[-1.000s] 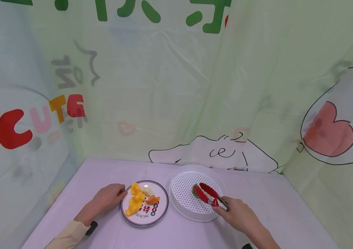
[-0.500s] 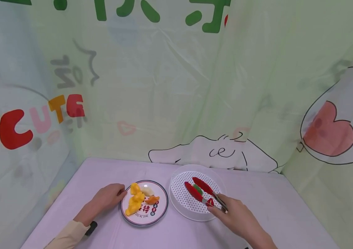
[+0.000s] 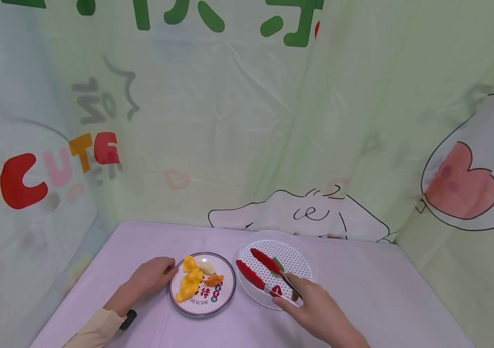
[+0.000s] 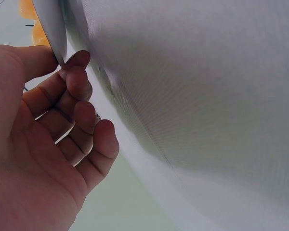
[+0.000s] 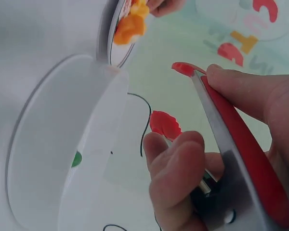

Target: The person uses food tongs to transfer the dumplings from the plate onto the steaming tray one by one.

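My right hand (image 3: 318,309) grips a pair of metal tongs (image 3: 251,275) with red tips. The tips are spread apart over the left part of a round white basket (image 3: 297,253) with a perforated bottom. Inside the basket lies a green piece (image 3: 278,265), partly covered by one arm of the tongs; in the right wrist view the green piece (image 5: 77,159) shows past the basket's wall. A bit of something brown (image 3: 295,296) peeks out beside my right fingers. Thumb and forefinger of my left hand (image 4: 53,115) pinch the rim of a plate (image 4: 52,24).
Yellow dumpling-like pieces (image 3: 190,285), a whitish one (image 3: 206,268) and an orange one (image 3: 213,280) lie on the plate, left of the basket. A pale cloth covers the table (image 3: 360,275). Printed curtains (image 3: 229,145) enclose the back and sides.
My right hand has moved left with the tongs. Their tips have spread and come off the green piece, which stays in the basket. My left hand has kept still at the plate.
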`<state>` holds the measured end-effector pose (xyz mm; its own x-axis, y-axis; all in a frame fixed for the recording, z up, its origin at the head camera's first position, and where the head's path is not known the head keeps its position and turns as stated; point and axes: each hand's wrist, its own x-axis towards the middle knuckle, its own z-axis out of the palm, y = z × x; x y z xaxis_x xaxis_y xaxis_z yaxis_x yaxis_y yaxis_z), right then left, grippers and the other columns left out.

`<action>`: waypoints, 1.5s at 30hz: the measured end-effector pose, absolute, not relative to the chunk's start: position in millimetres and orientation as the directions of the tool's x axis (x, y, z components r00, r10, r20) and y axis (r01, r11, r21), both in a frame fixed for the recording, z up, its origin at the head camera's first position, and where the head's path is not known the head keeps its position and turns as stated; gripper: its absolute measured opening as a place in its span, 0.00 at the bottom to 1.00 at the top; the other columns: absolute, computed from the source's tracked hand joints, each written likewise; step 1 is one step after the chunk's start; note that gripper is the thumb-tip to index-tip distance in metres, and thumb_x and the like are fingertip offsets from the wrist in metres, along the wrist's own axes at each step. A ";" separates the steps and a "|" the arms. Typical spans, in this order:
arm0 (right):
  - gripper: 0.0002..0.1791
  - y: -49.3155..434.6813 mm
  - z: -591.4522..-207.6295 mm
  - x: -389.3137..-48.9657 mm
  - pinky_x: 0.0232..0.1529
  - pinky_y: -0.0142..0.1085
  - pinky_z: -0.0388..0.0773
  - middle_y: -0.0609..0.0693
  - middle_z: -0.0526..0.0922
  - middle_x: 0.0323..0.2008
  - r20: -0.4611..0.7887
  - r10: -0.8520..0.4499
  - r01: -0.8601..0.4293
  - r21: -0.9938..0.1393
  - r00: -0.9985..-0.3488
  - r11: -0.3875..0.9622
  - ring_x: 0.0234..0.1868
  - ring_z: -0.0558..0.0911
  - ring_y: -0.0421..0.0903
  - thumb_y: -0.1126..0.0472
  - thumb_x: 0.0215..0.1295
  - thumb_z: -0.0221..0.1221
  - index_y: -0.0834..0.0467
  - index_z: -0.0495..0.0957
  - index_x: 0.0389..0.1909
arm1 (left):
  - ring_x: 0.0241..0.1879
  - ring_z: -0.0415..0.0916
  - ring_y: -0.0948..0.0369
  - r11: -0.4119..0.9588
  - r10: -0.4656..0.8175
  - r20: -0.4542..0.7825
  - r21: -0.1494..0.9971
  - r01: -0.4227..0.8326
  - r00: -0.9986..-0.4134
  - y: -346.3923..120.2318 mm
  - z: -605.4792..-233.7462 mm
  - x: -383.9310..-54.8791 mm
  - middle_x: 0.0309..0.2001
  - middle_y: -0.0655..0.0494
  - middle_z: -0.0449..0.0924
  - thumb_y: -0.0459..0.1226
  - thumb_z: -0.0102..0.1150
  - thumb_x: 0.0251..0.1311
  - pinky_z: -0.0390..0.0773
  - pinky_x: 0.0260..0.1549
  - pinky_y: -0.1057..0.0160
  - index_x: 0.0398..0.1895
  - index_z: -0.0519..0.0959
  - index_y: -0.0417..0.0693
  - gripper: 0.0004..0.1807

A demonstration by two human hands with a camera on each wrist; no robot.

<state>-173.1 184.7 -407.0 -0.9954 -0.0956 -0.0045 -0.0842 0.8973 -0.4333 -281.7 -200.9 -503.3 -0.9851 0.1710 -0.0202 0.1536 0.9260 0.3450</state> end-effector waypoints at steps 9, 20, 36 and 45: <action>0.44 160.4 -423.2 -172.7 0.31 0.33 0.75 0.46 0.76 0.32 -0.082 -0.180 -0.118 -0.485 -0.980 0.866 0.35 0.74 0.44 0.33 0.52 0.69 0.57 0.74 0.64 | 0.25 0.66 0.61 0.922 0.170 -0.025 0.356 0.150 -0.985 -200.4 -501.8 -280.4 0.22 0.58 0.69 0.43 0.63 0.66 0.66 0.27 0.64 0.27 0.75 0.51 0.11; 0.45 134.6 -449.1 -174.2 0.29 0.33 0.75 0.48 0.76 0.33 -0.105 -0.252 -0.168 -0.502 -0.962 0.848 0.32 0.72 0.43 0.36 0.53 0.70 0.60 0.72 0.65 | 0.25 0.66 0.62 0.923 0.175 -0.003 0.347 0.163 -0.985 -200.4 -504.8 -281.8 0.22 0.59 0.69 0.43 0.63 0.66 0.65 0.27 0.65 0.27 0.74 0.52 0.12; 0.50 119.2 -468.3 -183.6 0.46 0.54 0.83 0.60 0.80 0.54 -0.100 -0.164 -0.111 -0.404 -0.981 0.908 0.45 0.80 0.54 0.33 0.47 0.72 0.57 0.71 0.67 | 0.25 0.66 0.62 0.922 0.170 -0.010 0.354 0.155 -0.985 -200.7 -503.5 -281.1 0.22 0.58 0.69 0.43 0.63 0.66 0.67 0.27 0.65 0.28 0.75 0.51 0.11; 0.51 119.4 -470.0 -176.1 0.42 0.50 0.85 0.57 0.80 0.52 -0.110 -0.170 -0.109 -0.418 -0.979 0.902 0.41 0.78 0.51 0.33 0.46 0.72 0.56 0.71 0.68 | 0.25 0.66 0.62 0.922 0.166 -0.008 0.356 0.153 -0.986 -201.2 -505.7 -282.4 0.22 0.59 0.69 0.44 0.64 0.66 0.67 0.28 0.65 0.28 0.75 0.52 0.11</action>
<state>-176.1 119.4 -470.0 -0.9792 -0.1701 -0.1105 -0.1095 0.9018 -0.4181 -282.4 -201.2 -505.7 -0.9860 0.1664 -0.0079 0.1527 0.9217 0.3565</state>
